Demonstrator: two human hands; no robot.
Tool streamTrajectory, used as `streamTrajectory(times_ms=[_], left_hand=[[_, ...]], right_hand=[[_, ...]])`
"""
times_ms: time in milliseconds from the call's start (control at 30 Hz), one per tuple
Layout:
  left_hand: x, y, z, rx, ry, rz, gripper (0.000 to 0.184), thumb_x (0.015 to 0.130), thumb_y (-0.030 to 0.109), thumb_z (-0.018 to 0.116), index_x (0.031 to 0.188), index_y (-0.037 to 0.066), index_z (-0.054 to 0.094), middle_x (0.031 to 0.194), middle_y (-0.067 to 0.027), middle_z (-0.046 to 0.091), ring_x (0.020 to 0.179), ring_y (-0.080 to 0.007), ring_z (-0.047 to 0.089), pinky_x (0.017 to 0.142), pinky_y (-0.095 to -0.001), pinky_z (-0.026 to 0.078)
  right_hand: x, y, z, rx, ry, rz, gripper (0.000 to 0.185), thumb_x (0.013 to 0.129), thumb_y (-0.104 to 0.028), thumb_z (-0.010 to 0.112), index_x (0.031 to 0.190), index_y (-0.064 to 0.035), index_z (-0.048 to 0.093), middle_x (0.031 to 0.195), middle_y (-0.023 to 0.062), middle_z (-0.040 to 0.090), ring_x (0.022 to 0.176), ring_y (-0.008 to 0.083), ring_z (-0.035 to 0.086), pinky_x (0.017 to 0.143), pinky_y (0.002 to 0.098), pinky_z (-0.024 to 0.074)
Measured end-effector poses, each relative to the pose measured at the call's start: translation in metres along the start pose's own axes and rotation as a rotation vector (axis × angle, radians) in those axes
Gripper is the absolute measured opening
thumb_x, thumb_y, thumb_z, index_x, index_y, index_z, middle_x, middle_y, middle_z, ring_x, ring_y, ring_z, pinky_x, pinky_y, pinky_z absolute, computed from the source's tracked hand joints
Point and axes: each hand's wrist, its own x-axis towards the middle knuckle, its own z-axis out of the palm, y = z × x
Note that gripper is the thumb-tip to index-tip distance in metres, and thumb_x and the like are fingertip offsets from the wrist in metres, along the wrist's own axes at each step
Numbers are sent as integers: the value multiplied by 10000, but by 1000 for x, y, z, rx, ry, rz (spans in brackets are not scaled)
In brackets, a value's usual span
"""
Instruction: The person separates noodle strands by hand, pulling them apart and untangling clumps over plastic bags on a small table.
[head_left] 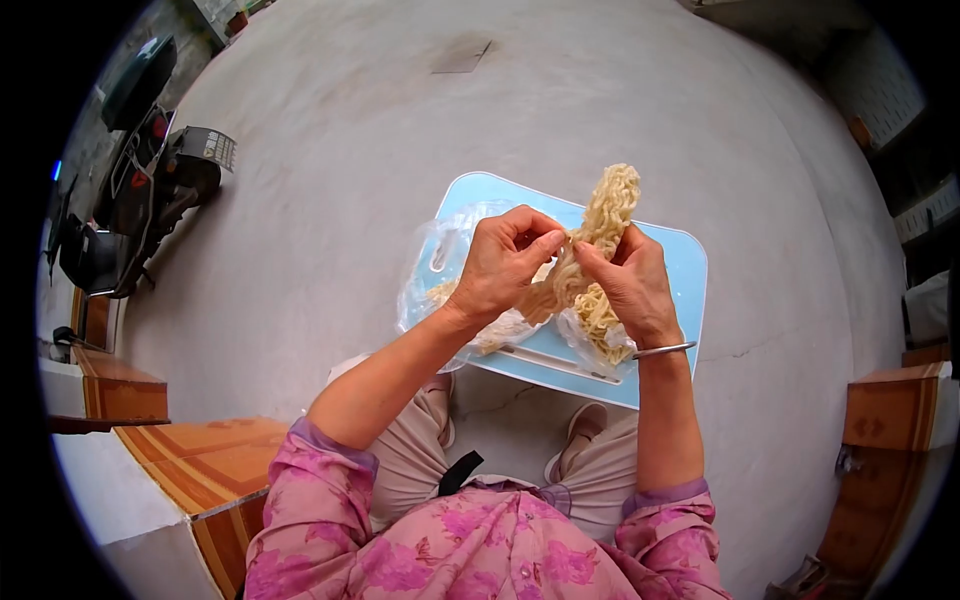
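A thick, curly bundle of pale noodles [610,205] stands up between my hands above a light blue table. My right hand [635,275] is closed around its lower part, thumb pressed on the front. With thumb and forefinger together, my left hand [505,260] pinches at the bundle's left side; the exact strands are hidden by the fingertips. Beneath the hands, more noodles hang or lie, partly covered. A clear plastic bag [415,300] with noodles in it spreads over the table's left part. Another heap of yellowish noodles [598,318] lies in plastic below my right hand.
The small blue table [685,270] has a slot along its near edge and stands just beyond my knees. At the left a scooter [150,190] is parked on the grey concrete floor [330,180]. Brown tiled steps [215,455] rise at the near left.
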Motion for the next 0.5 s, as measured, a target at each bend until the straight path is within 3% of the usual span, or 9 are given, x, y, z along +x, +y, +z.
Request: streamTrajectory(times_ms=[200,367,400,467,500], left_hand=[[8,8,-13,-409,163,-31,128,943,140,539,937,18,576,894,-54,625,833,-135,593,804,-278,484],[7,14,-29,-857,-75,-225,135,955,143,470,848,62,485,752,14,451,680,-99,434,641,-223,395],[8,25,-34,-874,-9,-207,150,942,133,472,807,74,447,708,34,329,623,-89,309,565,-220,302],[14,39,-66,-932,-24,-93,129,944,109,450,824,63,442,705,28,322,611,-91,281,539,-234,273],[16,45,-82,-964,71,-12,118,946,94,439,834,57,439,703,23,320,610,-90,270,534,-240,265]], right_hand=[[8,1,-7,-202,154,-52,209,774,-102,581,904,62,584,739,71,610,660,106,560,607,263,474],[11,9,-13,-354,268,-100,152,813,-109,547,876,25,582,684,55,583,605,107,535,563,269,457],[16,13,-27,-394,316,-116,136,827,-104,538,874,15,583,674,45,574,593,104,526,550,268,450],[30,31,-78,-333,455,-150,123,883,-89,508,878,7,584,650,9,550,560,82,509,501,265,442],[30,28,-96,-335,566,-153,125,891,-90,510,866,5,587,648,8,550,548,83,514,479,262,435]])
